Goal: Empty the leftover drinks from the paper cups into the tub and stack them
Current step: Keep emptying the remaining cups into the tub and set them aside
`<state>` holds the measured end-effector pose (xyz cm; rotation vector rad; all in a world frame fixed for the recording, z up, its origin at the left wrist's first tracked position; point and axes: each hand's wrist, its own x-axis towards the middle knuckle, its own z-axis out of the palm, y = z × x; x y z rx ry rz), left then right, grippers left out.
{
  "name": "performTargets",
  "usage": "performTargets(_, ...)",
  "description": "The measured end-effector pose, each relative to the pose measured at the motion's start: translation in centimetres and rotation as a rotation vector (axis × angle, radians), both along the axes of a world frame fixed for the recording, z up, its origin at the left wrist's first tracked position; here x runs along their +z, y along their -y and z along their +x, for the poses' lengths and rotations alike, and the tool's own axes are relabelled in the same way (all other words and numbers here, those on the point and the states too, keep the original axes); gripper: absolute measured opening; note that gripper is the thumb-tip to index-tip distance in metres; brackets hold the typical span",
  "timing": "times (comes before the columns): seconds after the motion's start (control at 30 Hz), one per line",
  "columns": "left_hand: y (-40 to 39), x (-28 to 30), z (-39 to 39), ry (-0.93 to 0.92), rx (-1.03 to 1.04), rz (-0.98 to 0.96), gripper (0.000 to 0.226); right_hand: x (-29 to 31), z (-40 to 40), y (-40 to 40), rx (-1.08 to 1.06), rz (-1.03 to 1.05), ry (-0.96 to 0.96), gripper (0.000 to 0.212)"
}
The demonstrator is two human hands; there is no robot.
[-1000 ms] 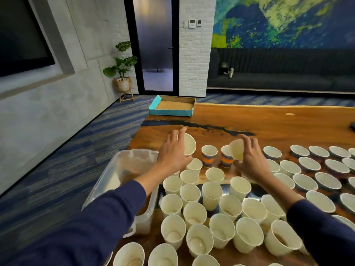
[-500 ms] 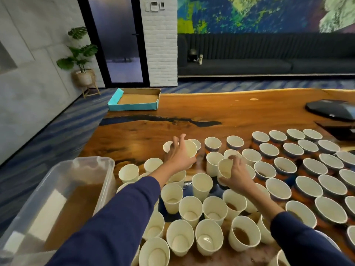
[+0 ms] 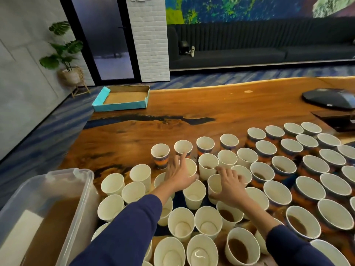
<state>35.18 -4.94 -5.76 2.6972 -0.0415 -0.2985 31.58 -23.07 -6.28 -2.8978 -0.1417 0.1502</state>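
Several white paper cups (image 3: 194, 194) crowd the wooden table (image 3: 192, 112), some empty, some with brown drink left in them (image 3: 236, 250). Cups further right show orange and blue sides (image 3: 307, 169). A clear plastic tub (image 3: 84, 191) holding brown liquid stands at the near left. My left hand (image 3: 178, 174) grips an empty cup (image 3: 190, 167) low among the standing cups. My right hand (image 3: 229, 186) holds another empty cup (image 3: 214, 184) between thumb and spread fingers, just to the right of the left hand. Both arms wear dark blue sleeves.
A teal cardboard tray (image 3: 121, 101) lies at the table's far left corner. At the far right sit a black device (image 3: 330, 100) and a dark flat tray (image 3: 338, 120). The table's left edge runs beside the tub, with carpet below.
Both hands have come down from above the table into the cluster of cups, still holding their cups. The view has swung right, so the tub now sits further left.
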Motion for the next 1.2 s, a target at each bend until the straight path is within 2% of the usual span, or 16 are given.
performTargets(0.17,-0.2,-0.9,0.1,-0.023,0.015,0.015,0.087,1.1,1.8,0.8,-0.026,0.139,0.046,0.085)
performTargets(0.37,1.1,0.1,1.6,0.007,-0.069,0.08,0.084,2.5,5.5,1.8,-0.213,0.179,0.092,0.058)
performTargets(0.43,2.0,0.5,2.2,0.027,-0.121,0.081,0.082,2.6,6.6,2.3,-0.244,0.156,0.059,0.06)
performTargets(0.57,3.5,0.1,2.9,0.01,-0.196,0.058,0.084,2.0,8.0,2.7,-0.222,0.096,-0.055,0.076)
performTargets(0.73,4.9,-0.7,3.5,-0.039,-0.156,-0.032,0.094,0.7,8.6,2.6,-0.178,0.012,-0.083,0.088)
performTargets(0.87,5.7,-0.7,4.3,-0.07,-0.139,-0.042,0.102,0.2,8.7,2.8,-0.22,0.004,-0.036,0.084)
performTargets(1.03,6.6,-0.7,4.5,-0.059,-0.074,-0.037,0.086,-0.8,7.9,2.4,-0.222,-0.027,0.033,0.077)
performTargets(1.2,6.2,-0.8,4.2,-0.044,-0.023,-0.085,0.079,-1.1,7.4,2.3,-0.232,-0.003,0.096,0.075)
